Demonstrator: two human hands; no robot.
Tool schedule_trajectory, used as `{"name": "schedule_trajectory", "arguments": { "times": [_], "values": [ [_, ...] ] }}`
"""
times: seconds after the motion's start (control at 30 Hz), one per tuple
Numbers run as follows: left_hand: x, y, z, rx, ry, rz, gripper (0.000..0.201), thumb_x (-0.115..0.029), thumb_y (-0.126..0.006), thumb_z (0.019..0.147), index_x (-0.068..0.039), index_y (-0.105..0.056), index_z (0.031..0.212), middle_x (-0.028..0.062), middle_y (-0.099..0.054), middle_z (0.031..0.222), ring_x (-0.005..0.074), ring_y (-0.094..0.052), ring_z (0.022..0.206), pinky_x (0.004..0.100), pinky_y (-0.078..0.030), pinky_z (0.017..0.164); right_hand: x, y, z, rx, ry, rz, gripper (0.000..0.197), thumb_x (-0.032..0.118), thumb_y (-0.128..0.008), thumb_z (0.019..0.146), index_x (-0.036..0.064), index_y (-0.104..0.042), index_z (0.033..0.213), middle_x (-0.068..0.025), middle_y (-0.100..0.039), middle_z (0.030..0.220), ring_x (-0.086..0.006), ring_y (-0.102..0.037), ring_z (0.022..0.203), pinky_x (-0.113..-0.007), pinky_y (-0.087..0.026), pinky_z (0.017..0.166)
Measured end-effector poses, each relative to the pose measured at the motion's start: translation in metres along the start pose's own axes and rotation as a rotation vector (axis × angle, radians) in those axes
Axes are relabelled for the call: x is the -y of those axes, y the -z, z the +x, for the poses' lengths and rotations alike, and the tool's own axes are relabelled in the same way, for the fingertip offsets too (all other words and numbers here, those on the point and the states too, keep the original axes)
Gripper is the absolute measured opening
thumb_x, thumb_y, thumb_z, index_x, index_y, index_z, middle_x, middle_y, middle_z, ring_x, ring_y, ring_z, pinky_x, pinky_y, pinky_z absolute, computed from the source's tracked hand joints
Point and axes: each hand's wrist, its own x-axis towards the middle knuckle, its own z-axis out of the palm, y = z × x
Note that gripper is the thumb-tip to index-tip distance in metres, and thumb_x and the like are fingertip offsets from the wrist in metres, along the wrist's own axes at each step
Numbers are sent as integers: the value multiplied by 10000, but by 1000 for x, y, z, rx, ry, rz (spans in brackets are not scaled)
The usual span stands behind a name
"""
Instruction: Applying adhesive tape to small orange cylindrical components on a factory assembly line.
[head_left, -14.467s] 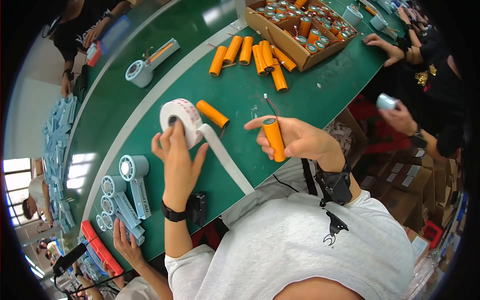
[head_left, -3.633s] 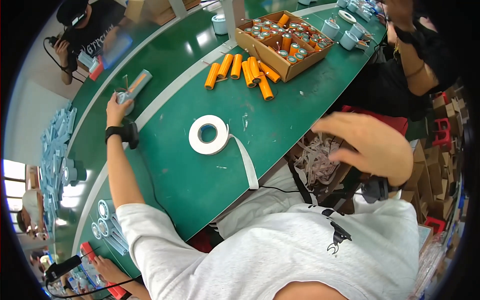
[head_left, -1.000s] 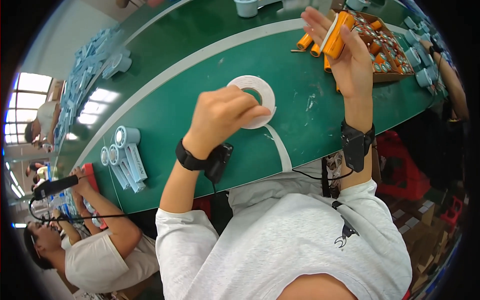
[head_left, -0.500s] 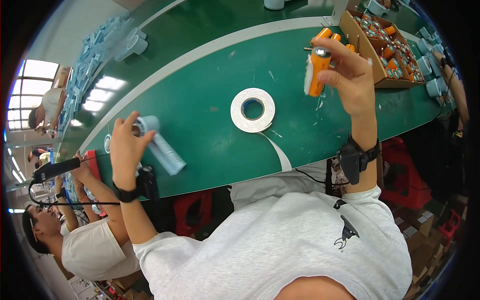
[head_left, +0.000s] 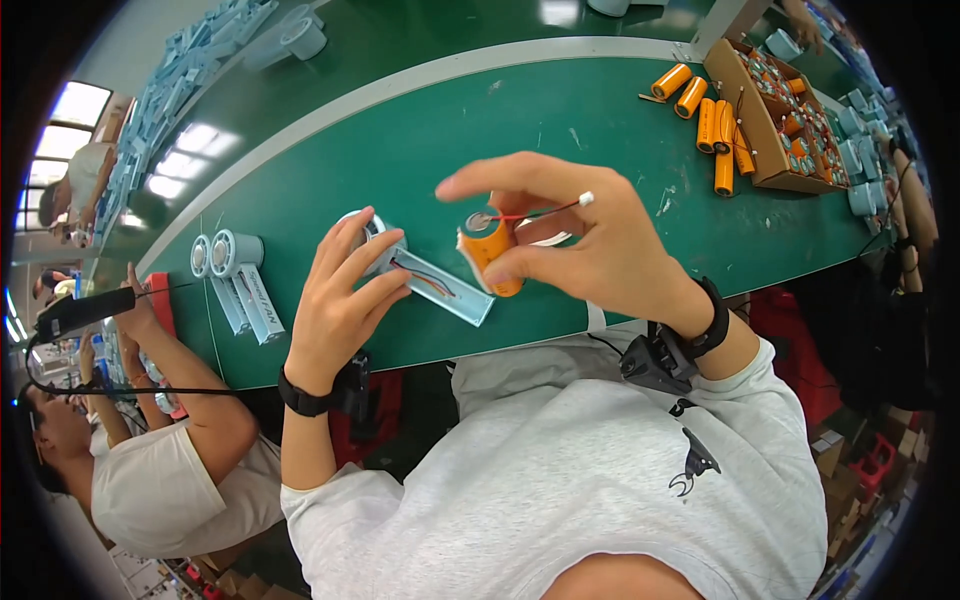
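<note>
My left hand [head_left: 340, 295] grips the round head of a light blue handheld fan body [head_left: 440, 292]. Its handle lies with the hollow side up, and thin wires show inside. Close to its right, my right hand [head_left: 610, 235] pinches an orange cylindrical battery [head_left: 490, 255] between thumb and fingers, the index finger raised. A white strip runs along the battery's left side. Red and dark wires lead from its top end to a small white connector [head_left: 586, 199]. Battery and fan body are apart. Behind my right hand, the white tape roll [head_left: 545, 233] is mostly hidden.
Two more light blue fans [head_left: 238, 255] lie on the green table [head_left: 420, 140] at left. Several orange batteries [head_left: 706, 125] lie beside a cardboard box [head_left: 770, 165] of batteries at far right. A co-worker [head_left: 170, 470] sits at left, near a black device [head_left: 85, 314] with a cable.
My right hand has brought the battery from the far right to the middle. My left hand has moved right with the fan body, whose hollow side now faces up.
</note>
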Motion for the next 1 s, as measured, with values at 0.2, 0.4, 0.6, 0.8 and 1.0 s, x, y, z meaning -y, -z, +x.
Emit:
{"name": "schedule_trajectory", "arguments": {
  "times": [0.2,0.4,0.6,0.8,1.0],
  "values": [
    [-6,-2,10,88,-48,112,209,-139,-676,722,-91,-592,907,29,-541,1050,291,-457,1115,425,-300,995,-25,-20,3,138,239,-232,345,-81,-685,650,27,-620,971,-64,-575,842,-155,-578,729,-250,-515,640],
    [-2,-7,14,22,21,-164,78,-46,-588,786,-47,-548,853,49,-563,979,273,-510,1023,430,-321,970,-38,-27,-5,161,208,-487,228,-86,-625,692,5,-575,894,-89,-521,755,-223,-562,680,-303,-472,584],
    [-7,-19,16,-133,170,-385,60,18,-522,813,7,-543,868,114,-589,979,291,-540,1039,362,-424,863,-30,-29,7,343,74,-723,179,-67,-586,708,6,-563,870,-116,-515,754,-293,-554,689,-344,-462,602],
    [-6,-20,15,-151,165,-389,55,11,-488,843,22,-536,868,107,-593,978,275,-548,1015,326,-449,807,-39,-26,38,720,-216,-733,235,-56,-583,703,23,-572,924,-110,-551,806,-311,-548,760,-384,-457,651],
    [-7,-21,16,-164,178,-417,27,-26,-496,851,-13,-520,854,68,-576,955,278,-512,926,346,-385,869,-55,-18,29,557,142,-570,210,-12,-603,734,33,-576,937,-85,-590,831,-255,-549,813,-339,-431,702]
  ]
}}
